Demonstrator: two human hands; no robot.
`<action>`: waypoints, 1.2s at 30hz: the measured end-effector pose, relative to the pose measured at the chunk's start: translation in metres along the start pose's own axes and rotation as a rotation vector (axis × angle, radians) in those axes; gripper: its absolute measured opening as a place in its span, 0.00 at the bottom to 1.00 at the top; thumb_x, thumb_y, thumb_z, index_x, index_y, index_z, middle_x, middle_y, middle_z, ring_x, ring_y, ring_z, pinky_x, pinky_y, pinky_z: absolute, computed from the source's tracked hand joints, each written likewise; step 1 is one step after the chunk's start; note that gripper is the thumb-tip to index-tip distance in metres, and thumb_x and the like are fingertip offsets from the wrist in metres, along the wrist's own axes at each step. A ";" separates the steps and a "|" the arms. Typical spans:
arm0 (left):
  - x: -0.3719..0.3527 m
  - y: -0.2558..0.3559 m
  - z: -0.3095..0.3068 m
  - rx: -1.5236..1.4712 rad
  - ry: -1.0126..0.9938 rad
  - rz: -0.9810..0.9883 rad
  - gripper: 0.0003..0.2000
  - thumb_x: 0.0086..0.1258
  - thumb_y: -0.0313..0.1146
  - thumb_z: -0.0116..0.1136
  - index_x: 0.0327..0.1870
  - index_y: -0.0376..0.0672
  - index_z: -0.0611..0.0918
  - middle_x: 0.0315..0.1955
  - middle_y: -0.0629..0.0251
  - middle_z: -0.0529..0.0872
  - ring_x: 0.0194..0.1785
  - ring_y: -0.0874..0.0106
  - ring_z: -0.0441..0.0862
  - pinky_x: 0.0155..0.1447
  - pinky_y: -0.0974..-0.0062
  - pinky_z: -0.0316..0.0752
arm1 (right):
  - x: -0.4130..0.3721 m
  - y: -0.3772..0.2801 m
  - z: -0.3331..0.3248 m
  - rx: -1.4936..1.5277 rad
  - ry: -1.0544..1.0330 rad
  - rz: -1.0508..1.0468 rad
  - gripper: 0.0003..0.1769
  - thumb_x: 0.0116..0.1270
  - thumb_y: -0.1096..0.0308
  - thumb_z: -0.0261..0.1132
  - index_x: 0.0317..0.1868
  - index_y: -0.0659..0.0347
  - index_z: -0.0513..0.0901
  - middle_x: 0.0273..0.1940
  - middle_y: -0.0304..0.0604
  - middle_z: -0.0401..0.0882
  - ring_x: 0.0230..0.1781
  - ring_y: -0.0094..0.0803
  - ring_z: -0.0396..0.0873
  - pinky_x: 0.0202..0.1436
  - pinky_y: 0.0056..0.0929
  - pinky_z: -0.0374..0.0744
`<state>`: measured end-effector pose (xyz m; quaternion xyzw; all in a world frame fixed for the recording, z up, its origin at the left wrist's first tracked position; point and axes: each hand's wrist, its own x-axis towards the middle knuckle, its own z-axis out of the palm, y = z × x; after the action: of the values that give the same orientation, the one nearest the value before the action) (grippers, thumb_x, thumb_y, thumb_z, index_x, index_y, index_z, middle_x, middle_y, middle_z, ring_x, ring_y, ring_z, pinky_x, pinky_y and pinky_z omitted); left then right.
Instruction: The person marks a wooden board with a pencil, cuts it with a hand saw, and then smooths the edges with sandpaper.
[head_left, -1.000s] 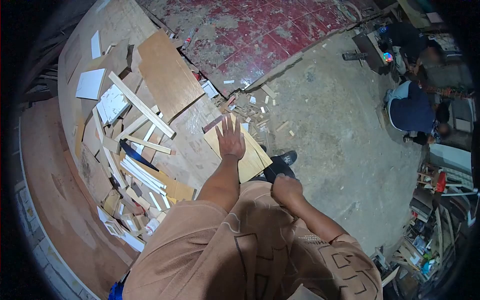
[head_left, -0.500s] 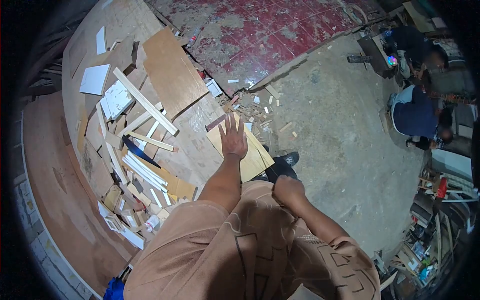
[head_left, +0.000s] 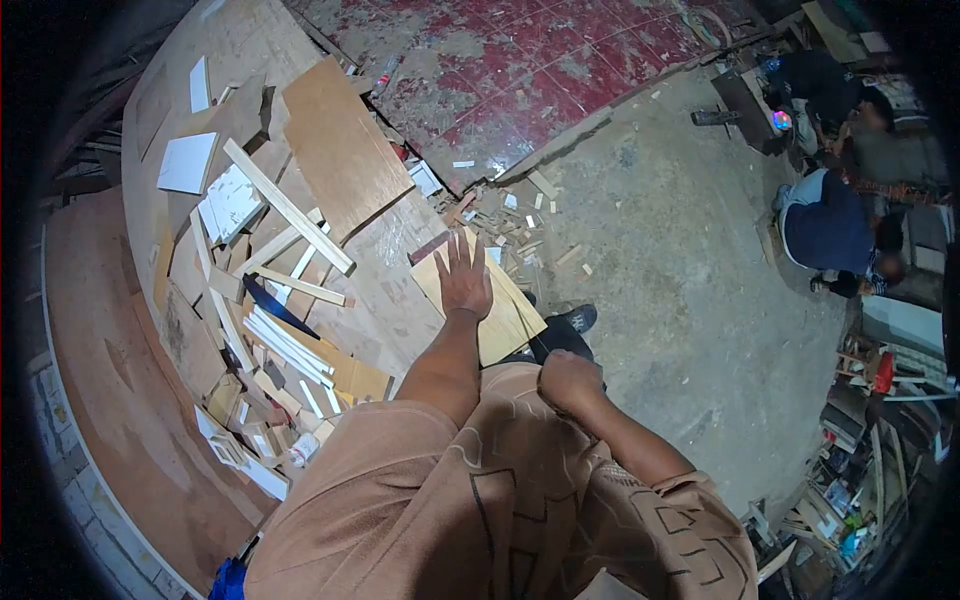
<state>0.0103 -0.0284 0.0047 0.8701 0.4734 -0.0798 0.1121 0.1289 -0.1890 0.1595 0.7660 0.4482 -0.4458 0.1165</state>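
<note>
My left hand lies flat, fingers spread, on a pale yellow plywood board that leans against the pile of offcuts. My right hand is closed in a fist against my waist, on the brown shirt, with nothing visible in it. My dark shoe shows just beyond the board's lower edge.
A heap of wood strips, white panels and a large brown board fills the left. Red tiled floor lies ahead, bare concrete to the right. Two people crouch at the far right near tools and clutter.
Hardly anything differs. My left hand stays pressed on the yellow board; my right fist has shifted slightly along my waist, and the view has moved a little.
</note>
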 end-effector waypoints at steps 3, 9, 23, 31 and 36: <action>-0.001 -0.003 0.004 -0.044 0.053 0.028 0.32 0.73 0.38 0.45 0.78 0.48 0.55 0.79 0.51 0.43 0.81 0.52 0.39 0.79 0.44 0.33 | 0.043 0.002 0.018 0.001 0.031 0.000 0.17 0.68 0.68 0.50 0.45 0.68 0.83 0.43 0.60 0.85 0.43 0.55 0.86 0.45 0.49 0.83; -0.002 -0.002 -0.001 -0.024 -0.004 0.018 0.31 0.74 0.41 0.45 0.78 0.53 0.56 0.79 0.53 0.46 0.82 0.55 0.38 0.79 0.44 0.31 | 0.074 0.009 0.049 0.073 0.107 0.007 0.17 0.68 0.69 0.50 0.45 0.68 0.84 0.44 0.60 0.85 0.43 0.55 0.86 0.45 0.49 0.83; -0.002 0.000 -0.012 -0.034 -0.060 0.006 0.33 0.72 0.41 0.49 0.78 0.57 0.56 0.79 0.55 0.45 0.82 0.55 0.39 0.80 0.45 0.32 | 0.088 -0.011 0.043 0.055 0.075 0.097 0.16 0.67 0.67 0.54 0.46 0.67 0.84 0.44 0.57 0.86 0.44 0.53 0.87 0.45 0.45 0.84; -0.002 -0.002 -0.002 -0.083 0.043 0.029 0.31 0.72 0.39 0.47 0.77 0.51 0.58 0.79 0.52 0.46 0.81 0.53 0.40 0.79 0.44 0.33 | 0.005 0.000 -0.017 -0.078 -0.109 0.074 0.17 0.66 0.66 0.54 0.47 0.64 0.84 0.47 0.57 0.85 0.48 0.51 0.85 0.52 0.47 0.82; -0.002 -0.001 0.001 -0.058 0.052 0.014 0.32 0.73 0.40 0.46 0.78 0.53 0.56 0.79 0.56 0.46 0.81 0.56 0.40 0.80 0.45 0.35 | 0.100 0.002 0.055 0.047 0.025 0.049 0.18 0.68 0.67 0.52 0.50 0.67 0.82 0.44 0.57 0.86 0.45 0.53 0.86 0.49 0.48 0.83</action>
<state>0.0077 -0.0299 0.0040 0.8715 0.4723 -0.0426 0.1254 0.1191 -0.1636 0.0492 0.7849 0.4199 -0.4437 0.1038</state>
